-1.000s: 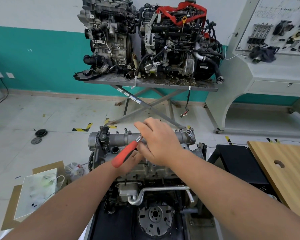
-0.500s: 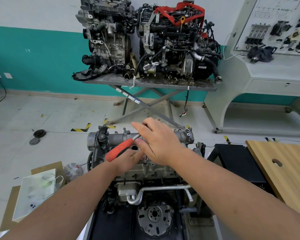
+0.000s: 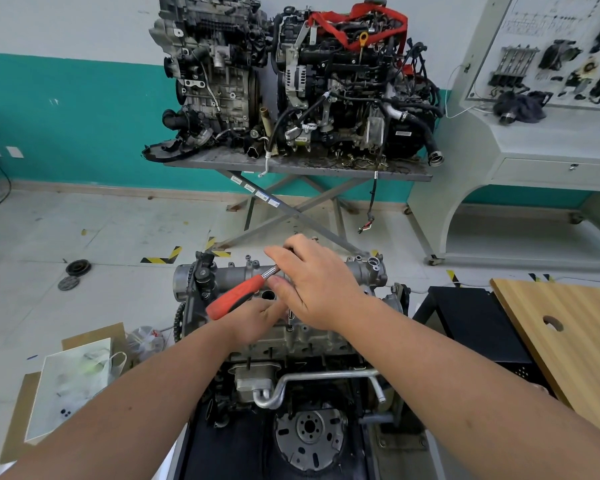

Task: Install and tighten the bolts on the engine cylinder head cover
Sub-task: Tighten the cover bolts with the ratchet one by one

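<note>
The engine (image 3: 291, 344) stands low in the middle of the view, on a black stand. Its cylinder head cover (image 3: 364, 271) lies along the top, grey cast metal with round openings and small bosses. The right hand (image 3: 317, 282) is over the cover with fingers curled, covering the head of the ratchet (image 3: 238, 296). The left hand (image 3: 257, 318) is below the red handle; whether it grips anything I cannot tell. A bolt (image 3: 290, 317) stands upright just beside both hands.

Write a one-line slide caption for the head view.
Left hand swings a red-handled ratchet while right hand steadies its head on the cylinder head cover.
</note>
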`<state>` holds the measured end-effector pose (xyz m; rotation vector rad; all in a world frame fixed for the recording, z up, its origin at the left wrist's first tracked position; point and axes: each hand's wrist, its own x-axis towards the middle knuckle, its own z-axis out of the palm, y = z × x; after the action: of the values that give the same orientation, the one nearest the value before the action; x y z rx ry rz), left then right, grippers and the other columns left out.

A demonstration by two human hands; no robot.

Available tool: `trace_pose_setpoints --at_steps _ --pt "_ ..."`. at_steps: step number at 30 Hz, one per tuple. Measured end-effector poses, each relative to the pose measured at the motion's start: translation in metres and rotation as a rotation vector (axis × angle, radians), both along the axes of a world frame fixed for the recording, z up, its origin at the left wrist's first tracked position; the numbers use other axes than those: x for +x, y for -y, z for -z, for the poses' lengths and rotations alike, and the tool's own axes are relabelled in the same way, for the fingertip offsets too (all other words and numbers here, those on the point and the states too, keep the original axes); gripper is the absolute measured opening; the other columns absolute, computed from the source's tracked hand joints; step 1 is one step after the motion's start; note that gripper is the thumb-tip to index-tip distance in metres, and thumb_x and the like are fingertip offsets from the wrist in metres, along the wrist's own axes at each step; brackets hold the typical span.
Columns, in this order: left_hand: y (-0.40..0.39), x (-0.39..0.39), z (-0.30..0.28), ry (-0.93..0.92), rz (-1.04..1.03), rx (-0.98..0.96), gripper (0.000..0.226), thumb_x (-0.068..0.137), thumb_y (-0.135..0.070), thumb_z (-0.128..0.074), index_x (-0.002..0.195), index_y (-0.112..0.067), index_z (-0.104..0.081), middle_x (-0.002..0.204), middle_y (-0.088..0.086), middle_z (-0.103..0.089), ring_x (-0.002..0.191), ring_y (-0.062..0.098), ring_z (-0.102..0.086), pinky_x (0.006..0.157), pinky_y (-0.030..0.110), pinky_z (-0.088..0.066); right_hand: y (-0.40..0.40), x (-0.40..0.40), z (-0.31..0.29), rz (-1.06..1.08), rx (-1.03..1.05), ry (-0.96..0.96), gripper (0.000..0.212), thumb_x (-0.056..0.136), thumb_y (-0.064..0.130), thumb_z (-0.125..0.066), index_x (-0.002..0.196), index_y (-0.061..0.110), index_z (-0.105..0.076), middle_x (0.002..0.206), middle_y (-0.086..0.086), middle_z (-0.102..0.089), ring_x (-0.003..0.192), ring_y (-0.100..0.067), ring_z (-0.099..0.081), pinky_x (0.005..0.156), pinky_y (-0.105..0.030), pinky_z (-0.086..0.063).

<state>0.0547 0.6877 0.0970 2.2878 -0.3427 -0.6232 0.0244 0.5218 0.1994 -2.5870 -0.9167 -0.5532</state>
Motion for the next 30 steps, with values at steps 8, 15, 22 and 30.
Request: trace_pose_setpoints --at_steps 8,15,22,30 --pt "0.0 -0.002 -0.001 0.017 -0.017 -0.031 0.097 0.068 -0.087 -0.013 0.107 -0.018 -0.068 0.112 0.008 -0.068 0.111 0.017 -0.057 0.091 0.027 -0.028 0.0 0.001 0.002 0.002 0.015 0.013 0.05 0.098 0.043 -0.04 0.128 0.009 -0.059 0.103 -0.01 -0.054 0.081 -0.025 -0.052 0.065 -0.035 -0.043" --pt "-0.001 0.002 0.005 0.048 0.014 0.015 0.093 0.068 -0.088 -0.007 0.104 -0.024 -0.065 0.113 0.006 -0.068 0.108 0.011 -0.054 0.102 0.031 -0.027 -0.001 0.001 0.002 -0.002 0.017 0.031 0.048 0.098 0.043 -0.041 0.127 0.009 -0.059 0.103 -0.009 -0.054 0.078 -0.023 -0.051 0.064 -0.031 -0.038" --pt "0.002 -0.002 -0.002 0.056 -0.014 0.062 0.055 0.106 -0.048 -0.018 0.101 -0.027 -0.068 0.109 0.004 -0.064 0.12 0.003 -0.031 0.122 0.034 0.008 -0.006 0.001 -0.006 0.047 0.033 0.066 0.049 0.098 0.047 -0.038 0.118 0.013 -0.068 0.088 -0.005 -0.058 0.068 -0.021 -0.054 0.054 -0.032 -0.045" --pt "0.002 -0.003 0.0 0.086 -0.042 0.032 0.045 0.107 -0.047 -0.027 0.09 -0.033 -0.067 0.102 -0.013 -0.065 0.13 0.002 -0.025 0.122 0.034 0.01 -0.019 0.005 -0.021 0.213 -0.025 -0.132 0.028 0.104 0.038 -0.04 0.081 0.024 -0.048 0.069 0.009 -0.04 0.066 -0.019 -0.046 0.053 -0.03 -0.027"
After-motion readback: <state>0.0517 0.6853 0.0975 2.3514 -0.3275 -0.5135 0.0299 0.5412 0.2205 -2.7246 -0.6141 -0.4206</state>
